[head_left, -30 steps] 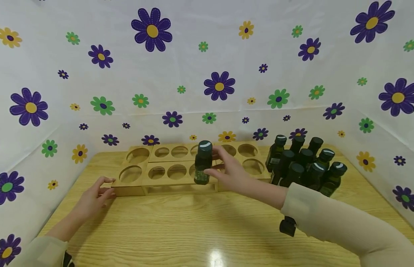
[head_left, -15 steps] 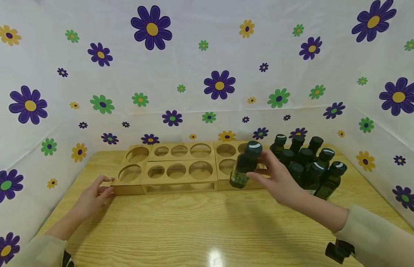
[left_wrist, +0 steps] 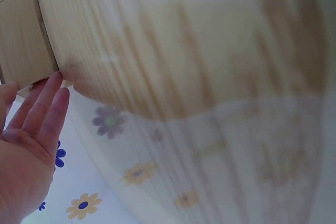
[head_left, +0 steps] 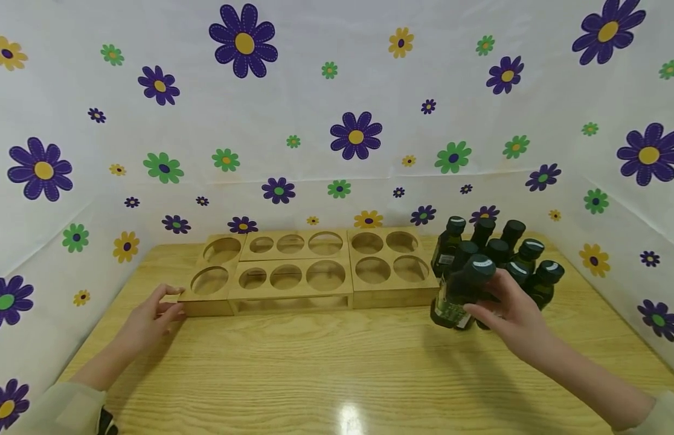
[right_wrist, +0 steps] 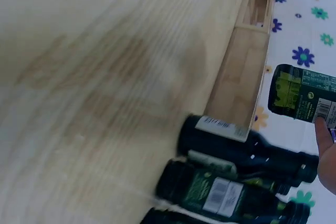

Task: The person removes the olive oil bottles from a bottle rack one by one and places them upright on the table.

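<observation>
My right hand (head_left: pixel 524 323) holds a dark green glass bottle (head_left: pixel 451 307) with a black cap, thumb on its near side. The bottle is tilted, its base toward the left, and overlaps the group of standing bottles (head_left: pixel 543 287) in the head view. In the right wrist view the held bottle (right_wrist: pixel 302 90) shows against the flowered cloth, a fingertip on its label. My left hand (head_left: pixel 144 323) touches the front left corner of a wooden rack (head_left: pixel 394 298) with round holes. In the left wrist view its fingers extend straight to the rack's edge (left_wrist: pixel 26 35).
Several dark capped bottles stand close together right of the rack. The rack's left, middle and right sections adjoin, with no bottles in their holes. The light wood table (head_left: pixel 293 368) is walled by white flowered cloth (head_left: pixel 293 109) at the back and sides.
My right hand has carried the bottle rightward from over the rack's middle section to in front of the standing bottles. My left hand stays at the rack's corner.
</observation>
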The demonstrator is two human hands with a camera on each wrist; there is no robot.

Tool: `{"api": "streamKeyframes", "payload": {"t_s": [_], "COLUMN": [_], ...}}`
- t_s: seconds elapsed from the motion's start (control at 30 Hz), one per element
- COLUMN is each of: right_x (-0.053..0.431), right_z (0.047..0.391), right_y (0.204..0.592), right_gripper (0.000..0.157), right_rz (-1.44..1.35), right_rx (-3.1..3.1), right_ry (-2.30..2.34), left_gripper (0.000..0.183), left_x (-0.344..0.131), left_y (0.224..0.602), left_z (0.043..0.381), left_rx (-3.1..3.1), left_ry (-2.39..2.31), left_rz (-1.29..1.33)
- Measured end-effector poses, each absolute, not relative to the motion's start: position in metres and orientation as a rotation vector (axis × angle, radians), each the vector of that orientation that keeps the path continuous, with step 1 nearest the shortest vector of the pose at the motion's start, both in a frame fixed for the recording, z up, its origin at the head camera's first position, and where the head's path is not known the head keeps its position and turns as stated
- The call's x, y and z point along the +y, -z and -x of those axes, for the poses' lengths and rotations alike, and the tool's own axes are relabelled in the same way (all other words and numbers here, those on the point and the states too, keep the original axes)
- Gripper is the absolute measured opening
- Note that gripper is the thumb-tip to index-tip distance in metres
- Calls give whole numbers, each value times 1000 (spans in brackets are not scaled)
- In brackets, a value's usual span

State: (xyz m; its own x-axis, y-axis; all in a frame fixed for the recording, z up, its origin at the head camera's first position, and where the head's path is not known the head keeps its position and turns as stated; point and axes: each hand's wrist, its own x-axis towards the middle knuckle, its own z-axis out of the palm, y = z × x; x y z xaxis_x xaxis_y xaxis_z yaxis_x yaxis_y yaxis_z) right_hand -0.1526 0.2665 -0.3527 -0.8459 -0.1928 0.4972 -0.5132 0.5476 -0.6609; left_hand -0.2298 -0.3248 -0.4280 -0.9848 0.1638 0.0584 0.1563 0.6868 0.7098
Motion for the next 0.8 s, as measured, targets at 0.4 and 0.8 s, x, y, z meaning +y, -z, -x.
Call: {"api": "streamKeyframes", "payload": {"t_s": [0.4, 0.8], "right_x": [305, 315], "right_z": [139, 136], "right_y": [379, 395], "right_gripper": [50, 47], "right_rz": [-536, -545], "right_rx": [-2429, -2519], "right_ry": [-1223, -1217], "left_gripper": [25, 26], "left_x": [-325, -325], "left_y": [427, 427], "left_z": [230, 228], "left_rx": [2908, 2868], "left_ry": [-1205, -1221], "left_rz": [-310, -276]}}
